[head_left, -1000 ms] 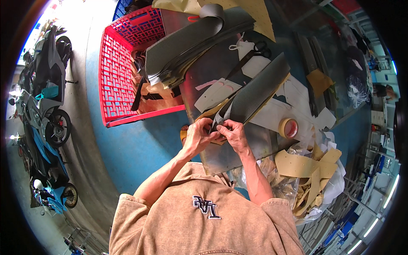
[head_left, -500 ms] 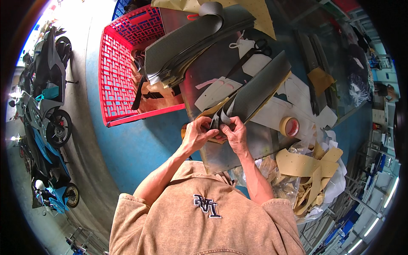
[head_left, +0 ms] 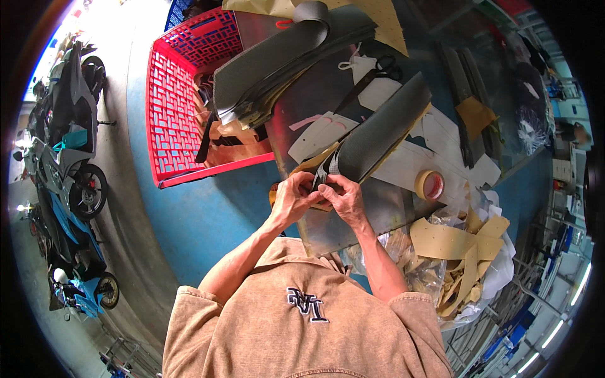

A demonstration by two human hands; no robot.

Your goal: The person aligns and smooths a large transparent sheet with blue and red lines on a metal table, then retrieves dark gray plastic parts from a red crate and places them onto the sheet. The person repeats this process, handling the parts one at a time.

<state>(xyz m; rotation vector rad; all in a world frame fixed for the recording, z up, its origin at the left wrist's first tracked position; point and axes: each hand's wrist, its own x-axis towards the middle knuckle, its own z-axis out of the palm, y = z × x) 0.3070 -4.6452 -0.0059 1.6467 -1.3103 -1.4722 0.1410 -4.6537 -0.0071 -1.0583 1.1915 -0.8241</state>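
Observation:
At the near edge of the table, a stack of long dark grey sheets (head_left: pixel 387 129) slants away to the upper right, with tan paper showing along its sides. My left hand (head_left: pixel 292 200) is closed on the near left end of the sheets. Close beside it, my right hand (head_left: pixel 344 200) pinches the near ends, its thumb pointing toward the left fingers. Between the hands a few sheet ends curl up, and a pale checked underside (head_left: pixel 333 165) shows on one. My fingertips partly hide the ends they grip.
A red plastic basket (head_left: pixel 214 169) stands to the left. A larger grey sheet stack (head_left: pixel 271 69) lies at the far side, near black scissors (head_left: pixel 386 68). White pattern pieces (head_left: pixel 322 135), a tape roll (head_left: pixel 430 185) and a bag of tan scraps (head_left: pixel 441 240) are around me.
My right hand has shifted slightly, its thumb now nearer the left fingers. The curled sheet ends between my hands have closed up, with fewer standing apart.

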